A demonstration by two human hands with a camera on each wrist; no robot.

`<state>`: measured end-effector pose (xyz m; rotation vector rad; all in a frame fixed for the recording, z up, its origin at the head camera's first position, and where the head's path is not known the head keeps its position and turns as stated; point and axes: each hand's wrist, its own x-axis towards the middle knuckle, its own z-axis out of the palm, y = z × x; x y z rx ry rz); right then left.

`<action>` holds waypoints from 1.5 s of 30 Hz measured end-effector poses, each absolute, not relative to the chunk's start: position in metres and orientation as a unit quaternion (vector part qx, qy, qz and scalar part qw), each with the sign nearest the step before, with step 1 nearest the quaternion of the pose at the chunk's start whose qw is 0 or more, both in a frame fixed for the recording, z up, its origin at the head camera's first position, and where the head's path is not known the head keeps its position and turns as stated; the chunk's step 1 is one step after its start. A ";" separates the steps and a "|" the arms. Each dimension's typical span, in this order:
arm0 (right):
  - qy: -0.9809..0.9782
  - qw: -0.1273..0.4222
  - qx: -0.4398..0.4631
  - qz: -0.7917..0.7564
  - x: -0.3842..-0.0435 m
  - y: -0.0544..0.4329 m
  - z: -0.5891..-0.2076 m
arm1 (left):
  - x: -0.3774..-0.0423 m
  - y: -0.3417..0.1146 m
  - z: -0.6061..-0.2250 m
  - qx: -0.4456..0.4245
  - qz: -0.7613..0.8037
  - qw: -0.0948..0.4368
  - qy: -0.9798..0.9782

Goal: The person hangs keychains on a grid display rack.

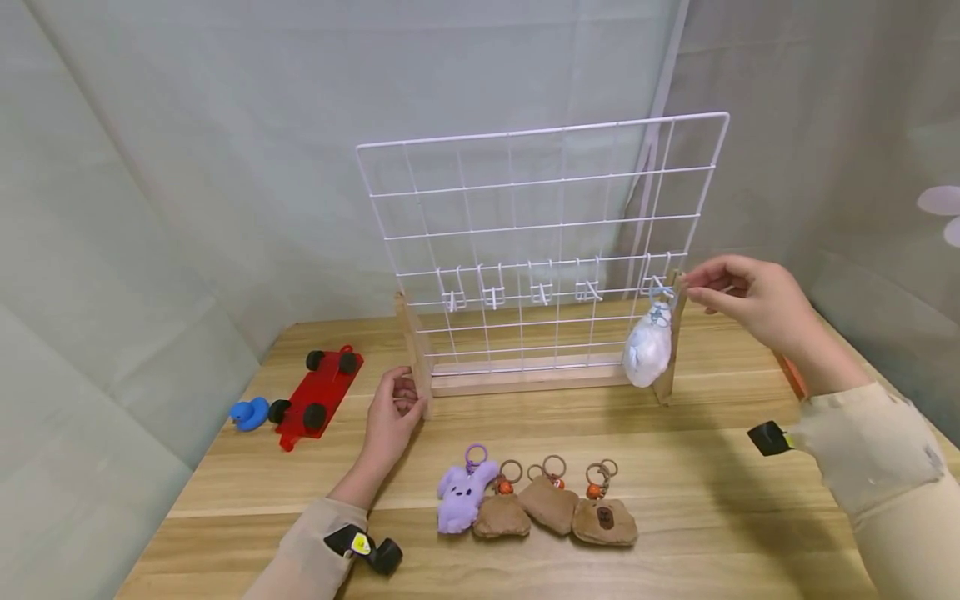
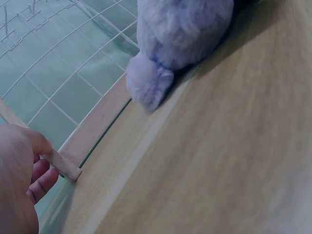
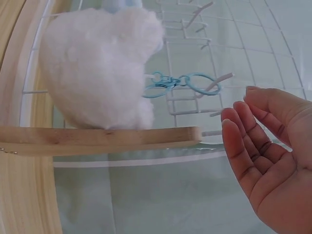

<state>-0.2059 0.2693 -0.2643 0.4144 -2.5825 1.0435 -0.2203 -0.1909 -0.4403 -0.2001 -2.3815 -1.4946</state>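
Observation:
A white wire grid rack (image 1: 536,225) stands in a wooden base. My left hand (image 1: 392,415) grips the lower end of its left wooden leg (image 2: 66,165) between thumb and fingers. A white plush keychain (image 1: 648,346) hangs by its light-blue ring (image 3: 202,84) from the rightmost hook, beside the right wooden leg (image 3: 97,139). My right hand (image 1: 757,296) is just right of that leg's top; in the right wrist view its fingers (image 3: 234,146) are loosely bent, with nothing between them and apart from the ring. Several more white hooks (image 1: 542,292) line the grid to the left.
In front of the rack lie a purple plush keychain (image 1: 460,502) and three brown plush keychains (image 1: 604,522). At the left are a red toy car (image 1: 318,396) with black wheels and a blue toy duck (image 1: 250,413). An orange-red object (image 1: 791,375) is partly hidden behind the right forearm.

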 end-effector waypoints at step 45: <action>-0.850 0.224 0.268 0.395 -0.146 0.242 -0.295 | -0.222 -0.191 -0.443 -0.074 -0.516 0.167 -0.837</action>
